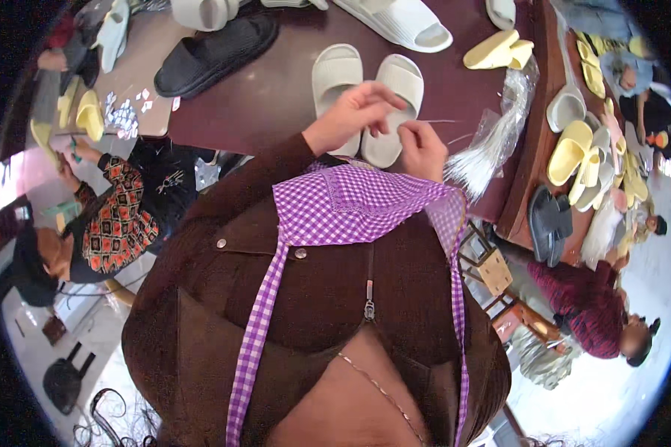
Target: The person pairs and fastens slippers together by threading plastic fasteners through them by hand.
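Observation:
A pair of pale grey slides lies on the table in front of me, the left slide (pixel 337 63) and the right slide (pixel 400 74) side by side. My left hand (pixel 354 118) hovers over them, fingers loosely bent and apart. Close beside it, at the right slide, my right hand (pixel 423 151) is closed in a pinch. A thin white strand (pixel 441 121) runs out by its fingertips; the exact grip is partly hidden. To the right of that hand, a bundle of white strands (pixel 484 160) spills from a clear plastic bag (pixel 520 86).
A black slide (pixel 216 56) and a large white slide (pixel 406 22) lie farther back on the dark table (pixel 238 123). Yellow slippers (pixel 497 51) sit at the back right. More footwear, including a yellow slide (pixel 570 153), fills the right-hand table. People work at left and right.

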`<state>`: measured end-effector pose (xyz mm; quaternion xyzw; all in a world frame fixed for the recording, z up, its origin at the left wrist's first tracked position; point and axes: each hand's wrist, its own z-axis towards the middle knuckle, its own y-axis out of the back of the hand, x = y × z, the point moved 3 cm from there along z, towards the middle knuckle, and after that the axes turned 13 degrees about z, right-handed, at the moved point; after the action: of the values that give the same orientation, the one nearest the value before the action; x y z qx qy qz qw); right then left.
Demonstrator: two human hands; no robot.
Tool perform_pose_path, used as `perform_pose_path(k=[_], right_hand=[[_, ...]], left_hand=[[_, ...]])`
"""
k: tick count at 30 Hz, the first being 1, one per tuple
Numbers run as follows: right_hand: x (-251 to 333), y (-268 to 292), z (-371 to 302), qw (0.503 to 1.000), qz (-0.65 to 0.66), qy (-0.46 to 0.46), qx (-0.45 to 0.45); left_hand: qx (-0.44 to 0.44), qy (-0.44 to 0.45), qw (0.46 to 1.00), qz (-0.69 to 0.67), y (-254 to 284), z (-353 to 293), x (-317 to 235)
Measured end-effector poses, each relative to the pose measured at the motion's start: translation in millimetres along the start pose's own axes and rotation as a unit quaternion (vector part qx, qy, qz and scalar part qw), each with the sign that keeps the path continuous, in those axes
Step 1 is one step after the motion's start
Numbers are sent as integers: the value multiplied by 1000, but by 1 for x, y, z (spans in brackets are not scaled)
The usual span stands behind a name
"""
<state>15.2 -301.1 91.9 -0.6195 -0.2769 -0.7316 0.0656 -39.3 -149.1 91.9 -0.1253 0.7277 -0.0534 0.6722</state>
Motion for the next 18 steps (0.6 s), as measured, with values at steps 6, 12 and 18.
perform_pose_path(k=[6,12,18], right_hand=[[64,26,4,966,242,-58,-71],[50,63,-2,960,247,-118,-63],[-27,39,-33,942,150,-298,32]], left_hand=[[169,39,985,3,-27,1,13],[46,-170,913,369,-10,-11,-3],[15,-253,779,574,11,-44,13]])
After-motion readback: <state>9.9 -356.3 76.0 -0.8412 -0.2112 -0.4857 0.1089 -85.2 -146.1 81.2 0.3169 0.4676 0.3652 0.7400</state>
